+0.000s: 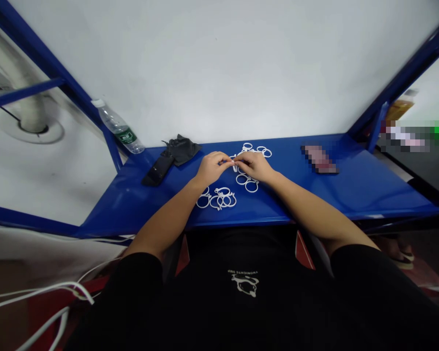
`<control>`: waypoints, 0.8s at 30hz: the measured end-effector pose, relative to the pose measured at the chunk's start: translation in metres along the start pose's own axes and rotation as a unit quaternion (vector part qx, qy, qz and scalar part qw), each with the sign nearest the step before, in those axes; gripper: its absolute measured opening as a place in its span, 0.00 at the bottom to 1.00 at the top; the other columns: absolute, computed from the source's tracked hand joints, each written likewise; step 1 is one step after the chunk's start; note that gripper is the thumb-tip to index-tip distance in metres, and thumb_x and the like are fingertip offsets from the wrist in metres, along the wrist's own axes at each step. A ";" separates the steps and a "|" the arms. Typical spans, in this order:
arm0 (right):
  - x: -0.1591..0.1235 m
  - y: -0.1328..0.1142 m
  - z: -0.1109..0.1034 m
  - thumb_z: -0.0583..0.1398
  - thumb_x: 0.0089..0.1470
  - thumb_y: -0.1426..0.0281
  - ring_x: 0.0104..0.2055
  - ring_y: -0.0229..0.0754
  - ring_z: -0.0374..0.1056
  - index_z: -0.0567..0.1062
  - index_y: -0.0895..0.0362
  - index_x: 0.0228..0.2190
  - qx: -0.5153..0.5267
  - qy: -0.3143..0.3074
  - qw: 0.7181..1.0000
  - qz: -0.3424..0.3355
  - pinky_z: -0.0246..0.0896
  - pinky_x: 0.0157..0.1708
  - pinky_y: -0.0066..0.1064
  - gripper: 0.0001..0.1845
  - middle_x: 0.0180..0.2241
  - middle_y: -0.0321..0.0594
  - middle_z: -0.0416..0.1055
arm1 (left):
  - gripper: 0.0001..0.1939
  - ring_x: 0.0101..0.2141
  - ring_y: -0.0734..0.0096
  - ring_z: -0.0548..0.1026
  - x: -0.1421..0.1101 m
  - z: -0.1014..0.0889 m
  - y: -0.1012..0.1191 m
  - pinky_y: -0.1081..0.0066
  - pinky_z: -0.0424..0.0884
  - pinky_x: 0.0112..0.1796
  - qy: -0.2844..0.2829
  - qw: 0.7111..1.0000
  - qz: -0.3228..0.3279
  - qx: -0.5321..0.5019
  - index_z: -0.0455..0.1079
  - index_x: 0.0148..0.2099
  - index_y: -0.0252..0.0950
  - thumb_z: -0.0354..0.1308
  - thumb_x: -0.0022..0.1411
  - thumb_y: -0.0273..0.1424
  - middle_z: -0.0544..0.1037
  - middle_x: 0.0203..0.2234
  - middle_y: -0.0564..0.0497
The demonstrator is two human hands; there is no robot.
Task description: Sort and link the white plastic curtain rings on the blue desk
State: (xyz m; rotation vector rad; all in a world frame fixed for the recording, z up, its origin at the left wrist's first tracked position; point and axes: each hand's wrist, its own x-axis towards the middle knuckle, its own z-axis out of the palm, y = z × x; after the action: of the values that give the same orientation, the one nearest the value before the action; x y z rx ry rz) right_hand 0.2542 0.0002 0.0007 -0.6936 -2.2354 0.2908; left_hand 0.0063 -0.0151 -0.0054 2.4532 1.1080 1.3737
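Observation:
My left hand [214,167] and my right hand [255,165] meet above the blue tabletop, thumbs and fingertips pinched together on a small white plastic ring [235,168]. Fingers cover most of that ring, so how it is joined cannot be made out. Just below my left wrist lies a loose group of white plastic rings [224,199] with small knobs, like looped cable ties. A second group of the same rings [252,185] spreads under and beyond my right hand, partly covered by it.
A clear bottle [126,138] with a green label stands at the table's back left corner. Near it are a black phone-like slab [158,168] and a crumpled black bag [183,149]. A pixelated flat object [320,159] lies to the right. Blue frame posts [111,148] flank the table [278,195].

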 end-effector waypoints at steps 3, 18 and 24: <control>0.000 -0.002 -0.001 0.62 0.74 0.64 0.39 0.47 0.77 0.86 0.54 0.45 0.018 -0.006 1.000 0.012 0.70 0.43 0.39 0.12 0.39 0.44 0.85 | 0.11 0.38 0.62 0.84 0.000 0.002 0.002 0.60 0.80 0.45 -0.007 1.000 0.006 0.004 0.84 0.39 0.41 0.73 0.76 0.38 0.89 0.37 0.49; 0.004 -0.008 -0.003 0.62 0.70 0.65 0.34 0.44 0.73 0.84 0.55 0.39 0.060 0.000 0.998 0.032 0.67 0.39 0.37 0.10 0.35 0.42 0.84 | 0.07 0.34 0.64 0.80 -0.002 0.002 0.010 0.61 0.77 0.45 0.013 0.999 -0.012 0.032 0.84 0.40 0.42 0.76 0.73 0.36 0.84 0.30 0.53; 0.004 -0.007 -0.003 0.61 0.72 0.66 0.38 0.46 0.76 0.86 0.54 0.46 0.039 -0.003 0.999 0.032 0.70 0.43 0.39 0.13 0.40 0.44 0.86 | 0.06 0.37 0.62 0.84 -0.002 0.006 0.004 0.60 0.80 0.47 0.030 0.999 -0.035 0.013 0.84 0.42 0.42 0.74 0.74 0.36 0.87 0.34 0.51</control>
State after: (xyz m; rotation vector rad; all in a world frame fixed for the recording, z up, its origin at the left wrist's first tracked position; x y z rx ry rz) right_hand 0.2513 -0.0033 0.0078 -0.7233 -2.1991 0.4104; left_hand 0.0128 -0.0180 -0.0088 2.3806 1.2206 1.4308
